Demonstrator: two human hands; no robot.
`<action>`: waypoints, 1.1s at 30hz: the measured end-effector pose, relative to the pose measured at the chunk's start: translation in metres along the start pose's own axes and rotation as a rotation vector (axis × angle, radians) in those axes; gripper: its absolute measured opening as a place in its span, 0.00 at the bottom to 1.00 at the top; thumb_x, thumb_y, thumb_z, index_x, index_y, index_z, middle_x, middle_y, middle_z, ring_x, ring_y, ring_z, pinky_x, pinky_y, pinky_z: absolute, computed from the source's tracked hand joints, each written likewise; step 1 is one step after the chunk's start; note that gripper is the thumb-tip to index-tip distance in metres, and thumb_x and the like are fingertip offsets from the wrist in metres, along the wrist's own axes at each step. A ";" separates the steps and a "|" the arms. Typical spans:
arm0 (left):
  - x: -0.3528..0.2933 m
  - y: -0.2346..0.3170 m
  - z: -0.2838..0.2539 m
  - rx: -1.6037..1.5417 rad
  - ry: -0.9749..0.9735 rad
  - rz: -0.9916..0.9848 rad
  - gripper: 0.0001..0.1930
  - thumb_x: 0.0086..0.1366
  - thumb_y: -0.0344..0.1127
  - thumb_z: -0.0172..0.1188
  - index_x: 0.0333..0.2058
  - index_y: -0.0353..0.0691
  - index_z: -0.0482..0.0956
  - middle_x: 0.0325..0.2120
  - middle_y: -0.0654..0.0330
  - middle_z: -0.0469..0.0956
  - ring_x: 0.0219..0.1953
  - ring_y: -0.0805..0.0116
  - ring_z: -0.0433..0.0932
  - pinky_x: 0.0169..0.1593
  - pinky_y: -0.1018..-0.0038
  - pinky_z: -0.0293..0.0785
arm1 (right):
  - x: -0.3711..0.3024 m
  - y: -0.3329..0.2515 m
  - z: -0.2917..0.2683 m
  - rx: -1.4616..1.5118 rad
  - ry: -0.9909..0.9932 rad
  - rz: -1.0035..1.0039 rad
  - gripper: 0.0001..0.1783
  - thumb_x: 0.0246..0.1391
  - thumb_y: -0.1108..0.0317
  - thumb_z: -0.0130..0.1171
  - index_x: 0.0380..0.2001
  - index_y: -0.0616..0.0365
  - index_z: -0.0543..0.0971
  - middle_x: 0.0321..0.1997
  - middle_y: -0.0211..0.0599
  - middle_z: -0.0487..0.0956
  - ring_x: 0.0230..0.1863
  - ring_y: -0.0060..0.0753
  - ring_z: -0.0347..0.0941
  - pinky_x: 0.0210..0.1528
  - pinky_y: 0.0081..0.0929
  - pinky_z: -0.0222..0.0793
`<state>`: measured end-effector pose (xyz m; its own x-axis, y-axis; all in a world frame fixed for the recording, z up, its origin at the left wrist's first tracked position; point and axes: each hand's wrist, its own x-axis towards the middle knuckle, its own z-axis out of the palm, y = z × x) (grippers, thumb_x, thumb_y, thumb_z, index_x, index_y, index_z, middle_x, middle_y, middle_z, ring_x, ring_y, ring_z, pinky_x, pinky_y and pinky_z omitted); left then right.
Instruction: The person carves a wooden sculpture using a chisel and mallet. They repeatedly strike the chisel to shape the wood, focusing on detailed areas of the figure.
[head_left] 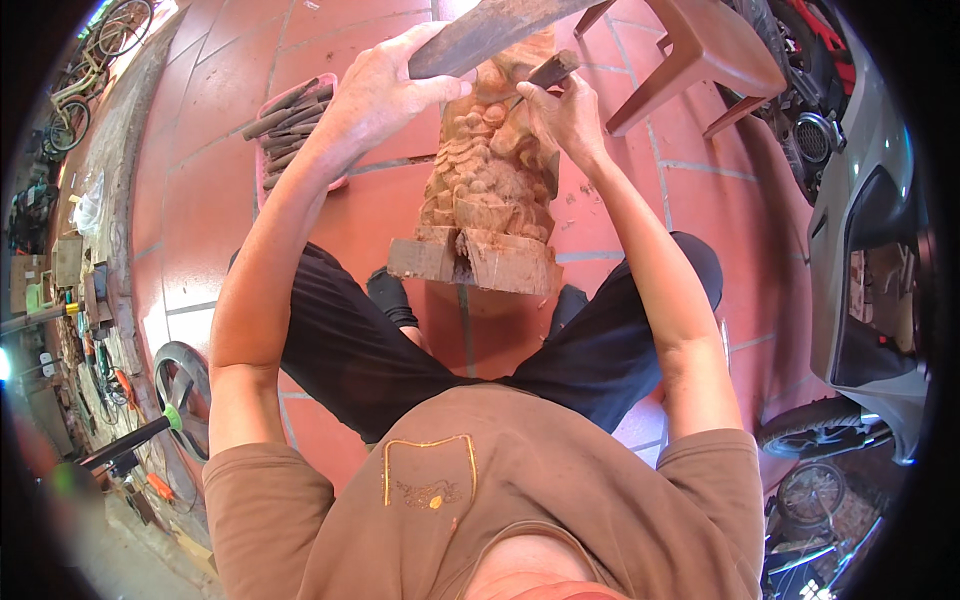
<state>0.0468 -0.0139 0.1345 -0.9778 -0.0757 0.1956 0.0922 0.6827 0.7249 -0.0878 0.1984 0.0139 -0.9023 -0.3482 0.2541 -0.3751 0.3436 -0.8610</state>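
A carved block of light brown wood, with rounded, scale-like relief, stands on the floor between my legs, its flat base nearest to me. My left hand is closed around a long dark wooden bar that slants up to the right above the far part of the carving. To its right, my right hand grips a carving chisel by its wooden handle, close to the carving's upper right side. The chisel's blade is mostly hidden by my fingers, and I cannot tell whether its tip touches the wood.
A pink plastic basket filled with dark-handled tools sits on the tiled floor at left. A brown plastic stool stands at far right. Motorbike parts line the right side; tools and a wheel lie along the left.
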 end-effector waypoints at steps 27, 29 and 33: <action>0.002 0.016 0.025 0.020 0.022 0.106 0.32 0.61 0.44 0.67 0.62 0.42 0.70 0.43 0.46 0.83 0.46 0.56 0.83 0.48 0.61 0.76 | 0.005 -0.002 0.006 -0.142 -0.096 -0.074 0.20 0.53 0.62 0.68 0.43 0.65 0.78 0.40 0.52 0.84 0.42 0.48 0.82 0.45 0.40 0.75; 0.002 0.012 0.024 0.368 -0.120 0.059 0.31 0.60 0.43 0.67 0.61 0.43 0.70 0.40 0.46 0.83 0.44 0.54 0.83 0.46 0.61 0.76 | 0.004 -0.006 0.003 -0.165 -0.160 -0.017 0.20 0.53 0.62 0.68 0.43 0.66 0.79 0.40 0.52 0.84 0.41 0.49 0.82 0.44 0.40 0.76; 0.002 0.011 0.022 0.346 -0.192 -0.008 0.29 0.59 0.41 0.68 0.58 0.43 0.73 0.37 0.47 0.83 0.40 0.54 0.83 0.45 0.61 0.75 | 0.002 0.002 0.006 -0.197 -0.027 -0.168 0.19 0.53 0.64 0.68 0.43 0.67 0.79 0.39 0.53 0.84 0.40 0.49 0.82 0.43 0.40 0.76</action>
<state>0.0419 0.0097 0.1286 -0.9986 0.0329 0.0403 0.0476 0.8896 0.4543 -0.0888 0.1930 0.0100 -0.8187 -0.4370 0.3725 -0.5560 0.4409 -0.7046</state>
